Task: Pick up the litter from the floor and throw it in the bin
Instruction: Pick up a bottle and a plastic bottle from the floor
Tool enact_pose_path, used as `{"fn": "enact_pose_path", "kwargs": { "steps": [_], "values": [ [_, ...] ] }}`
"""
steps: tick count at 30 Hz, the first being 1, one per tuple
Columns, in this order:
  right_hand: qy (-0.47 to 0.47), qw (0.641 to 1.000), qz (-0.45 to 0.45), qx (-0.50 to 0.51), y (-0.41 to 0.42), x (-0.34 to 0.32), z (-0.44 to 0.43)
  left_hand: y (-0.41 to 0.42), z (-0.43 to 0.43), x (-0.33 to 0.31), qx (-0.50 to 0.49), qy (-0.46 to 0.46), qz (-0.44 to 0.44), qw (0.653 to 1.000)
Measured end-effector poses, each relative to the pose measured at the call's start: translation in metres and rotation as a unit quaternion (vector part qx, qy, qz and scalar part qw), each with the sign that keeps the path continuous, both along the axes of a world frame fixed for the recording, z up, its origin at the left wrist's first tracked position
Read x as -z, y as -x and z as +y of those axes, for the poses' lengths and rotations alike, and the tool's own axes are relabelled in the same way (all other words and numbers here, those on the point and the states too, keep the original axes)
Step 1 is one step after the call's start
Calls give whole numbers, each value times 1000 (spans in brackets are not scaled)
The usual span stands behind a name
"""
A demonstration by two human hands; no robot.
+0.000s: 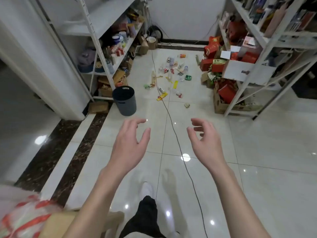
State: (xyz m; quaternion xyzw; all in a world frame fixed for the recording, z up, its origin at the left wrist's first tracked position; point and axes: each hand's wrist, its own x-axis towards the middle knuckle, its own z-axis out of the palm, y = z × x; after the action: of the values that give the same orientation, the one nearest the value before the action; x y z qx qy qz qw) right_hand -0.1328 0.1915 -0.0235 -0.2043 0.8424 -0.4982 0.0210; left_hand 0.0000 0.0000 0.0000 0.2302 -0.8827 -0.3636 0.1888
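Observation:
Litter (171, 73) lies scattered on the white tiled floor ahead: small bottles, wrappers, a yellow wrapper (162, 96), a crumpled piece (187, 105) nearest me. A dark grey bin (125, 100) stands upright and open-topped on the left, beside the shelf foot. My left hand (130, 143) and my right hand (205, 141) are raised side by side in front of me, fingers spread and curled, both holding nothing. The two hands are well short of the litter and the bin.
White metal shelves (103, 54) packed with goods line the left; a right shelf (253, 54) has red boxes (226, 91) heaped at its foot. A thin black cable (173, 127) runs along the floor between my hands. A red-and-white bag (25, 219) sits at bottom left.

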Motion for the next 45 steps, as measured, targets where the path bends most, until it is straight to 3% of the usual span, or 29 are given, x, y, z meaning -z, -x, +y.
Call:
{"fn": "enact_pose_path", "kwargs": {
  "steps": [6,12,18,27,36,45],
  "values": [
    [-52,998,-20,0,62,28,-66,63,-70,36,-26,-30,-68,997],
    [-105,994,-34,-8,145,36,-163,145,-166,52,-24,-12,-48,998],
    [-120,992,-49,-3,217,34,-235,234,-242,54,-17,-23,-86,996],
    [-156,985,-69,30,343,54,-273,383,-298,69,42,-43,-96,994],
    [-137,985,-85,52,533,71,-330,587,-340,60,72,-28,-108,991],
    [-140,986,-90,7,679,73,-417,706,-412,61,15,-50,-122,991]
  ]
}}
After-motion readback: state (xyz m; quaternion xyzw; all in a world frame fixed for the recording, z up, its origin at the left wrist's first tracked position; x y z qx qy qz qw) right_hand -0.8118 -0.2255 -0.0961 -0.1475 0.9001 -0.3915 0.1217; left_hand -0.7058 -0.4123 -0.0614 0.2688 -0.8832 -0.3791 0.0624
